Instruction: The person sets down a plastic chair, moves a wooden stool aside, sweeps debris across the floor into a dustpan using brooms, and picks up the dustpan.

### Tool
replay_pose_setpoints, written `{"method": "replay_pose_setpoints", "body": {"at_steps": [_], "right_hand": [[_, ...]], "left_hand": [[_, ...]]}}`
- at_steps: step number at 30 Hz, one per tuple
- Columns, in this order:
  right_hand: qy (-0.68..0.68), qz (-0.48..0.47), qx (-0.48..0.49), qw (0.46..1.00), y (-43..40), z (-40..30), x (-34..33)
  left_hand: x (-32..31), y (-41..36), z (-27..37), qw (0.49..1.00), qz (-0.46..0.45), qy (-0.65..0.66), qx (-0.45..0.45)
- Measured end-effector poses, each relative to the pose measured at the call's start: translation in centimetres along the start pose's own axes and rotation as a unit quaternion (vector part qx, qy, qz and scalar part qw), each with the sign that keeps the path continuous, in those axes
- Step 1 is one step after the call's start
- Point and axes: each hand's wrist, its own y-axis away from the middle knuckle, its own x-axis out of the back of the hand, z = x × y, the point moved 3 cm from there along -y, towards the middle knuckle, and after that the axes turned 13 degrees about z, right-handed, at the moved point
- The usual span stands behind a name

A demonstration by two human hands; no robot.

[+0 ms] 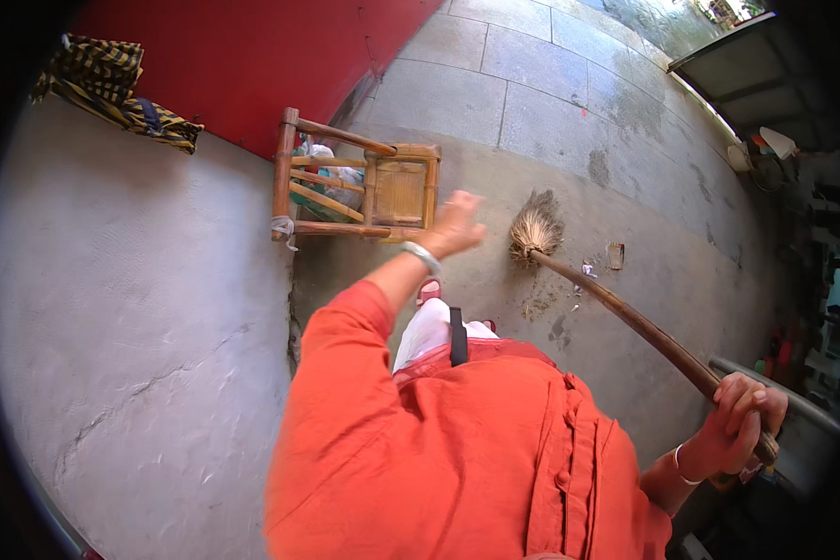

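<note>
My right hand [745,413] grips the upper end of a wooden broom handle [626,311], low at the right. The handle slopes up and left to a broom head of dried plant fibres [536,227] resting on the concrete floor. My left hand [456,224], somewhat blurred, reaches out just right of a small bamboo chair [401,187]. It appears to hold nothing, its thumb apart from the loosely bent fingers. Whether it touches the chair is not clear. Beside the broom head lie a small flattened carton [616,255], crumpled paper scraps [589,271] and sweepings [535,302].
Plastic bags [325,175] show through the chair's bamboo back. A cracked plaster wall [147,315] and a red panel [252,63] stand at left, with a striped cloth [122,91] hanging there. At right are a metal pipe [787,399] and dark clutter. Paving slabs [539,42] lie beyond.
</note>
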Motion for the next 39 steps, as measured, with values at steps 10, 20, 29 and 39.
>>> {"method": "replay_pose_setpoints", "body": {"at_steps": [10,20,29,39], "right_hand": [[-0.105,-0.111,0.121,0.981,-7.0,-5.2,-3.9],[-0.137,-0.136,0.038,0.98,-6.1,3.7,-6.1],[-0.116,-0.091,-0.019,0.989,-7.0,3.9,0.5],[-0.043,-0.011,0.043,0.998,-8.6,5.8,4.6]], "left_hand": [[0.9,-0.3,17.4,0.947,-0.068,0.214,-0.23],[-3.1,-6.7,13.6,0.985,0.045,0.126,-0.108],[-11.2,-6.3,20.3,0.951,-0.199,0.195,-0.136],[-9.8,-7.8,21.6,0.946,-0.225,0.186,-0.145]]}}
